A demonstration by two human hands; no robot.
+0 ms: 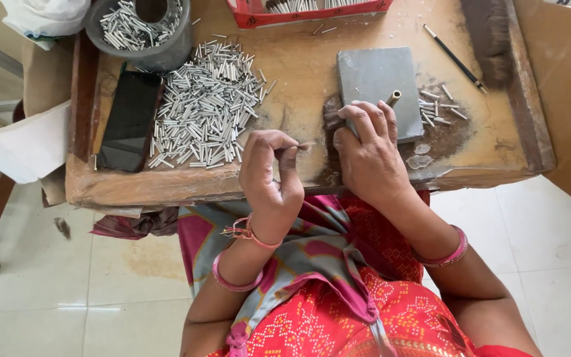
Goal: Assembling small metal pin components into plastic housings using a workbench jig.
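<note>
Left hand (pixel 269 175) near table (pixel 299 79) edge, fingers pinched on thin sliver, hard to identify. Right hand (pixel 368 155) curled on brass tube (pixel 393 98) against grey slab (pixel 378 79). Right of slab: few finished tubes (pixel 437 109). Left of slab: big heap (pixel 206 106) remained. Red tray (pixel 259 16) cut off.

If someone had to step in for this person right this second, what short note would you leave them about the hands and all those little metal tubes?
Left hand: fingers pinched on a thin tuft of fibre, held just above the wooden tray.
Right hand: grips a small brass-coloured tube, resting on the grey stone slab.
Big pile of silver tubes lies left of the slab; more sit in the round grey container behind it.
A small group of tubes lies right of the slab; whether these are finished I cannot tell.
Left: by the look of it, most of the pile.
</note>
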